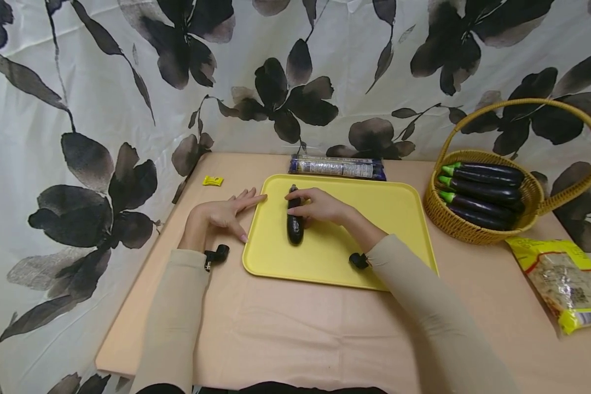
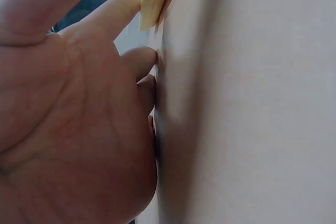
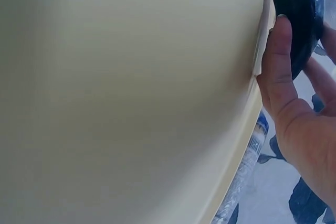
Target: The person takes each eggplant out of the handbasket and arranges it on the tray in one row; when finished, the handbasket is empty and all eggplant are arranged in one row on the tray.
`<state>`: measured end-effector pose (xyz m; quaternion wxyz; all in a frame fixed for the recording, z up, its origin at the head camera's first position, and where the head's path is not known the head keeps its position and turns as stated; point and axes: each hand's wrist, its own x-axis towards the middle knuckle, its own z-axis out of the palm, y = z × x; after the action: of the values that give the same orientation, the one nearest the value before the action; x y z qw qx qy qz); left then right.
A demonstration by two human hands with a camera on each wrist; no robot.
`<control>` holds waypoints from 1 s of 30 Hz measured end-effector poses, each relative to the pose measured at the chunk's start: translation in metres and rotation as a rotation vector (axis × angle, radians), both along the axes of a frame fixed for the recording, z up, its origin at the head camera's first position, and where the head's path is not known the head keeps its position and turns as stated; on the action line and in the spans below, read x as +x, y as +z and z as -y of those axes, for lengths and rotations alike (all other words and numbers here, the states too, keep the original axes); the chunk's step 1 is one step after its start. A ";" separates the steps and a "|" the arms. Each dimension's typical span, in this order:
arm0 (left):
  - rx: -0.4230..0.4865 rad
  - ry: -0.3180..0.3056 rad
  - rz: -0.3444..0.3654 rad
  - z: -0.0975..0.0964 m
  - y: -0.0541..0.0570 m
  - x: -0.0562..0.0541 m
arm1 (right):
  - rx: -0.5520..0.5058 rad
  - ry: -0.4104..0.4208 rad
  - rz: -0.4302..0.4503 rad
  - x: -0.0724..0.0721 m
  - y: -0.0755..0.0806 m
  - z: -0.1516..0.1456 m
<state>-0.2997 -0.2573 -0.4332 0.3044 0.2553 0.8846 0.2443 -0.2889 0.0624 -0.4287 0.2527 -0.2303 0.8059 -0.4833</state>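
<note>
A glossy dark eggplant [image 1: 295, 229] lies lengthwise over the left half of a yellow tray [image 1: 335, 262]. My right hand [image 1: 320, 207] grips it from the right, fingers and thumb about its upper part. In the right wrist view, the fingers of the right hand [image 3: 294, 108] hold the eggplant [image 3: 302, 19] from both sides. At the tray's left edge, my left hand [image 1: 221, 213] rests with fingers spread, index finger and thumb at the rim. The left wrist view shows the left hand [image 2: 79, 114] on its side against the table, a finger at the tray's edge [image 2: 152, 3].
A wicker basket [image 1: 453, 224] with a tall handle holds several eggplants [image 1: 482, 191] at the right. In front of it lies a yellow-and-clear bag [image 1: 561, 279]. Behind the tray is a long blue package [image 1: 337, 167]; a small yellow packet [image 1: 213, 180] sits at the back left.
</note>
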 end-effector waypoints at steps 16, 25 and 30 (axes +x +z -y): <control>-0.021 -0.022 -0.033 -0.006 0.001 0.002 | 0.096 -0.004 -0.115 0.006 0.003 0.028; -0.003 0.004 -0.043 -0.005 -0.002 0.001 | 0.117 0.007 -0.154 0.008 0.006 0.031; -0.007 0.019 -0.037 -0.005 0.000 0.002 | 0.107 0.022 -0.157 0.011 0.010 0.029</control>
<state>-0.2973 -0.2527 -0.4330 0.2863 0.2503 0.8934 0.2393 -0.2781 0.0339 -0.4182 0.2060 -0.2622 0.8453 -0.4174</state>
